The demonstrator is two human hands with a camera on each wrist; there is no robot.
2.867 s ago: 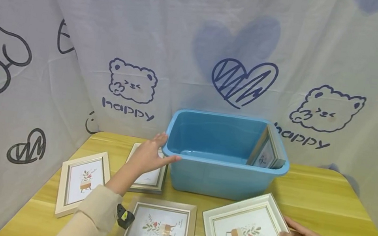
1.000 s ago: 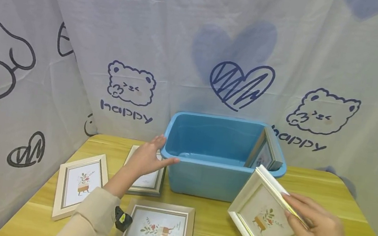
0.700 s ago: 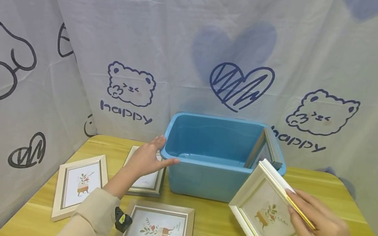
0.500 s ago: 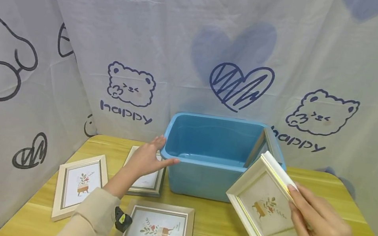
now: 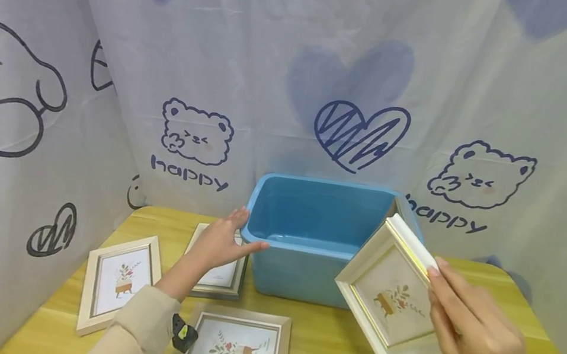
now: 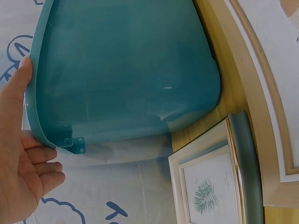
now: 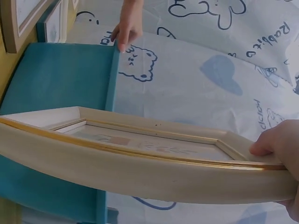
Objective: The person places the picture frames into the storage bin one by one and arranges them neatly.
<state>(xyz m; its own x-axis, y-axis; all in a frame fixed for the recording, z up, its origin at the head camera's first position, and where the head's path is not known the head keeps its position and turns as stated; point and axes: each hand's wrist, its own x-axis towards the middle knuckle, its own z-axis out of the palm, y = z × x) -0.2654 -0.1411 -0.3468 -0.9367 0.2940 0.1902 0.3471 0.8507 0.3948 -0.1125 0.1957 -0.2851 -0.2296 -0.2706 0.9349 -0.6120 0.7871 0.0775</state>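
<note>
Two hands on my feed, each busy. Left hand [image 5: 221, 240] sits mid-frame, thumb along the near rim and bent fingers round the left corner of the blue tub [image 5: 298, 271], holding it. Right hand [image 5: 484, 329], lower right, pinches the pale held frame [image 5: 391, 302] by its upper right edge; in the right wrist view the thumb side lies on the face while other fingertips curl beneath. Held frame hangs tilted, right of centre, overlapping the tub's near right corner; from here I cannot tell whether they touch. Behind it, at the tub's right end, I make out a sliver of another frame [image 5: 414, 217], mostly hidden. Three more lie flat on the wooden table [image 5: 506, 326]: one at lower left [image 5: 121, 284], one left of the tub [image 5: 219, 273] partly under the wrist, one at bottom centre [image 5: 239, 347]. My reading: the step is bringing the held frame to the tub. To do it well, I would raise its low corner clear of the near rim, turn it edge-on, parallel with the sliver, and lower it slowly so the glazed-looking face does not scrape. A one-edge pinch probably lets it swing, so firm contact and an unhurried wrist; left hand as brace.
</note>
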